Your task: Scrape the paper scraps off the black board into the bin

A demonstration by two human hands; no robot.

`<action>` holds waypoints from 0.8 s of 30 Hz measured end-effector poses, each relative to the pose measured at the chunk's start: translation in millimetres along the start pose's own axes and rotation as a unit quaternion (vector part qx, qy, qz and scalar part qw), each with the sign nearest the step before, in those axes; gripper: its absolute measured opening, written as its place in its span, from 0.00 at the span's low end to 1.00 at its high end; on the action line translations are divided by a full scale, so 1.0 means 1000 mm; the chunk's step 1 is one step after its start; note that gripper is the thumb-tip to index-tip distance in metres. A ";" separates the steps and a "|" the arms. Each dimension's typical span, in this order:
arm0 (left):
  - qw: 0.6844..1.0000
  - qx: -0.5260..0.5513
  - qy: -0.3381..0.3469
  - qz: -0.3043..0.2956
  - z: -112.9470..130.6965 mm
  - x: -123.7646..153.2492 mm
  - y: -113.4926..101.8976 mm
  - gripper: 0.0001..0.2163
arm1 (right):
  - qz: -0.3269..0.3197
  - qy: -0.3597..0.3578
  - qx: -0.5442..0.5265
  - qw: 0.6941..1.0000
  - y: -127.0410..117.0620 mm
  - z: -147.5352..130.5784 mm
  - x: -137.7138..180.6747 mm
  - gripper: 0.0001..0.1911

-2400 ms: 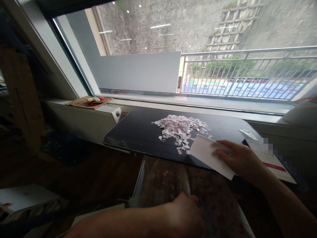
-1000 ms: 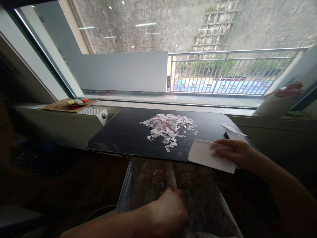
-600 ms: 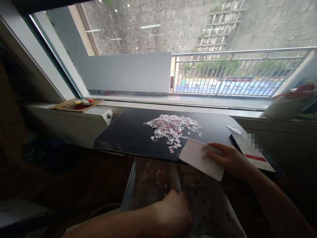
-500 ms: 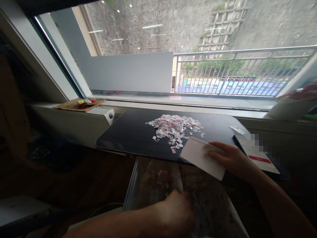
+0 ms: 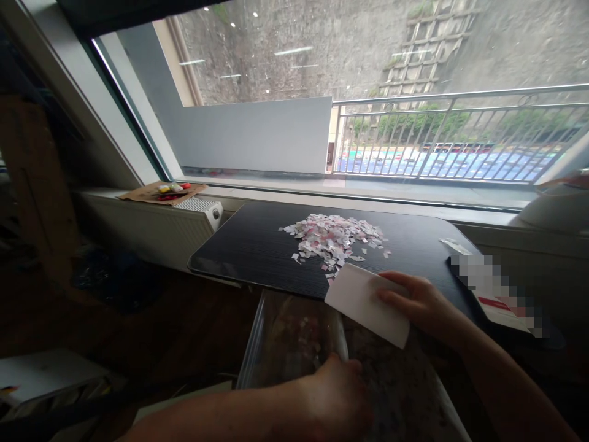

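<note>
A heap of small white and pink paper scraps [image 5: 335,237] lies on a black table top [image 5: 257,245]. My right hand [image 5: 421,304] grips a white card [image 5: 363,301] at the table's near edge, just in front of the heap. Below that edge hangs a clear plastic bag [image 5: 294,337] with paper bits inside. My left hand [image 5: 338,399] is closed on the bag's rim and holds it under the table edge.
A printed sheet [image 5: 499,301] lies at the table's right end. A white radiator [image 5: 184,221] stands to the left, with cardboard and small coloured items [image 5: 168,189] on the sill. A white pot [image 5: 554,209] sits at the right under the window. The floor below is dark.
My right hand has slid the white card leftward along the table's near edge, toward the bag's opening. My left hand has stayed on the bag.
</note>
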State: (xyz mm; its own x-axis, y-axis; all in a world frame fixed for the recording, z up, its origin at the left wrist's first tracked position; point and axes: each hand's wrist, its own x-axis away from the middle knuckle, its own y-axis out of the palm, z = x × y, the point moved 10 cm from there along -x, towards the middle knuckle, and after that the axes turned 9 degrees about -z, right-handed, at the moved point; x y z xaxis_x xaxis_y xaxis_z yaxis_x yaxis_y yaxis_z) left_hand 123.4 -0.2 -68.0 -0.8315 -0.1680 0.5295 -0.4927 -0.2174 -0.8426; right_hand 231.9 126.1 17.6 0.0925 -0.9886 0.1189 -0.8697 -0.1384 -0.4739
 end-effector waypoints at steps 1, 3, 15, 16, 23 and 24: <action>1.000 0.000 -0.001 0.002 0.000 0.000 -0.001 0.10 | 0.006 0.001 0.000 1.000 -0.004 0.000 0.001 0.24; 1.000 0.003 -0.001 0.025 0.000 0.004 -0.007 0.10 | 0.041 0.007 0.014 0.999 -0.020 0.003 0.004 0.24; 1.000 0.012 0.009 0.006 0.002 0.006 -0.011 0.07 | -0.016 0.044 -0.026 0.999 -0.018 0.021 -0.026 0.21; 1.000 0.012 0.010 0.002 0.002 0.006 -0.012 0.07 | -0.018 0.043 -0.044 0.998 -0.013 0.021 -0.027 0.21; 1.000 0.010 0.017 0.017 0.006 0.002 -0.015 0.07 | -0.030 0.032 -0.040 0.998 -0.002 0.016 -0.022 0.22; 1.000 0.011 0.013 0.019 0.005 0.001 -0.013 0.08 | -0.006 0.026 -0.025 0.999 -0.009 0.013 -0.019 0.23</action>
State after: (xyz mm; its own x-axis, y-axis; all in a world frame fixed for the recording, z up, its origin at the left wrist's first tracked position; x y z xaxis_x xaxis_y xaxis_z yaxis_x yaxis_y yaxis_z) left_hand 129.8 -2.3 -56.1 -0.8561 -0.1521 0.4939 -0.4547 -0.2326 -0.8597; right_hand 243.9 145.4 8.0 0.0794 -0.9823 0.1697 -0.8916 -0.1461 -0.4285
